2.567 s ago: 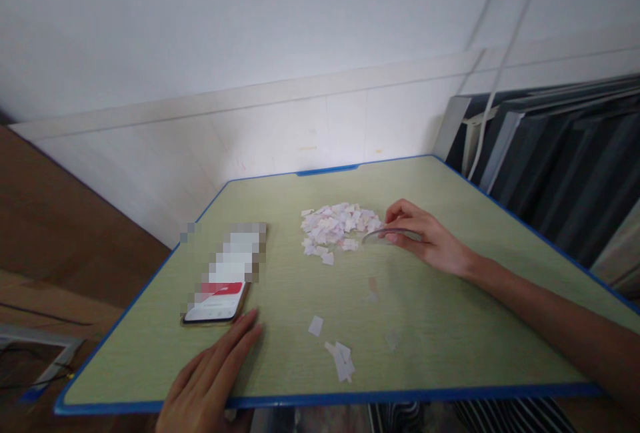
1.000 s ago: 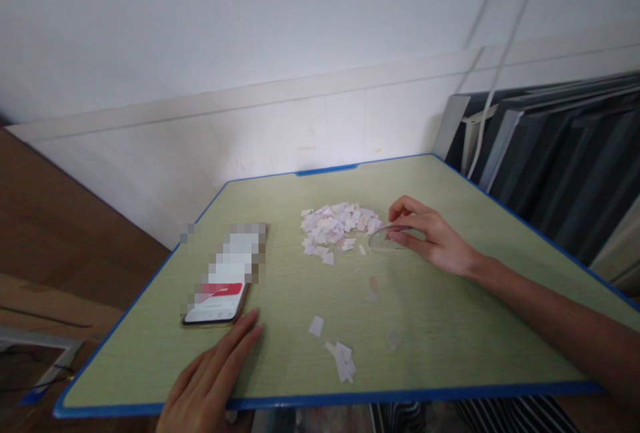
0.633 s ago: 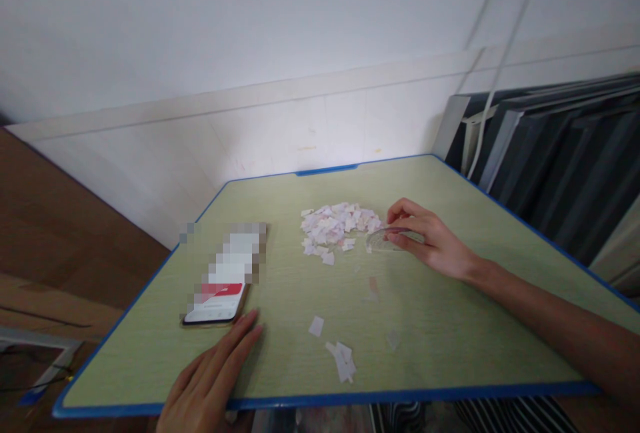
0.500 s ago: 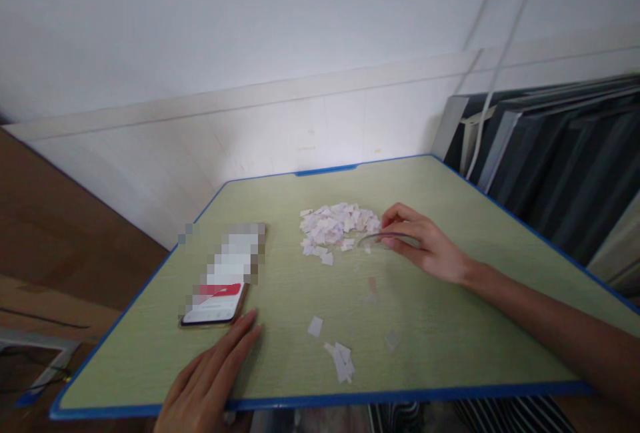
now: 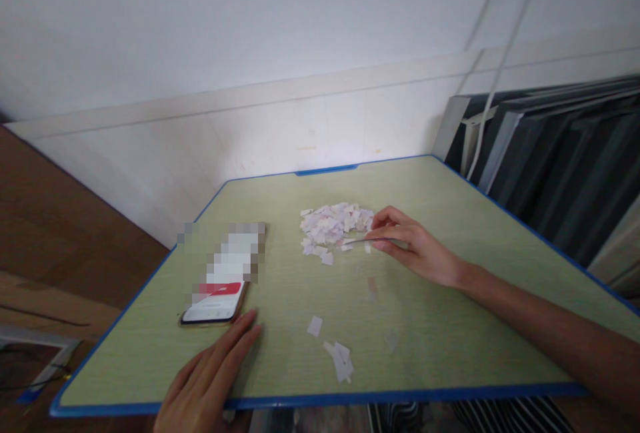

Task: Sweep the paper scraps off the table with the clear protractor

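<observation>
My right hand (image 5: 417, 246) is closed, with a thin, flat, see-through strip (image 5: 356, 241) pinched between thumb and fingers. Seen almost edge-on, the strip shows as a dark line, and its exact kind is not clear. Its left end reaches the near right side of a heap of small white paper pieces (image 5: 330, 223). My left hand (image 5: 210, 366) lies flat at the near edge of the table, fingers stretched out. Just beyond its fingertips is a smartphone (image 5: 213, 309) with a lit screen, partly blurred out.
A few loose paper pieces (image 5: 341, 361) lie near the front of the green, blue-edged table (image 5: 280, 359), with another single piece (image 5: 315, 325) beside them. Dark flat panels (image 5: 560, 146) lean at the right. A white wall (image 5: 280, 129) stands behind the table.
My right hand has shifted slightly left with the strip, which now looks flatter; before, it was bowed upward. My left hand and the smartphone stay where they were.
</observation>
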Tool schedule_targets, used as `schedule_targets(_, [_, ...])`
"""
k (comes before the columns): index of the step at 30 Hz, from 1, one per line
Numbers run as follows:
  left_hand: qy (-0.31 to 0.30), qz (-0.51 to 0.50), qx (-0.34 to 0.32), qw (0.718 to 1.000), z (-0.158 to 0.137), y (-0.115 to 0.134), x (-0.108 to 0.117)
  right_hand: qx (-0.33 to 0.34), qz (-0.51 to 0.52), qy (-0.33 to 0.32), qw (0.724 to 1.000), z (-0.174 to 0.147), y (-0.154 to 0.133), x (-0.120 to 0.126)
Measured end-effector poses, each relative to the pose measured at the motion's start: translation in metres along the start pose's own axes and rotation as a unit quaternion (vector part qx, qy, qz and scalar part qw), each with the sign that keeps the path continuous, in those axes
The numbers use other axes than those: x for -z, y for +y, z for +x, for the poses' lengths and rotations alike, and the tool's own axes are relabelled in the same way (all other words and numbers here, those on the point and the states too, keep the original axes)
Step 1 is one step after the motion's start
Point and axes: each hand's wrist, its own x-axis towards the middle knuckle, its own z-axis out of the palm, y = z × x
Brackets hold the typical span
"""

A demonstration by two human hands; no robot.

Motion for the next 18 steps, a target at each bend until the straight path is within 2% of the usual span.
schedule_targets(5, [-0.001,0.011,-0.007,1.000,-0.0018,-0.0005,0.0000,0.000,-0.051,0.004,0.999,0.0015,-0.0054,0.0033])
schedule_targets(8, [0.000,0.006,0.000,1.000,-0.0016,-0.0010,0.0002,0.004,-0.053,0.026,0.998,0.0013,-0.0066,0.0060])
schedule_targets(11, [0.001,0.017,-0.022,1.000,-0.0011,-0.0011,0.0003,0.004,-0.057,0.014,0.998,0.0011,-0.0062,0.0061])
schedule_targets(15, [-0.006,0.000,0.011,1.000,-0.0014,0.0000,0.0006,-0.008,-0.076,0.025,0.997,0.0010,-0.0052,0.0061])
schedule_targets(18, [-0.005,0.005,-0.003,1.000,-0.0014,-0.0003,0.0005,-0.012,-0.072,0.041,0.996,0.0009,-0.0038,0.0053])
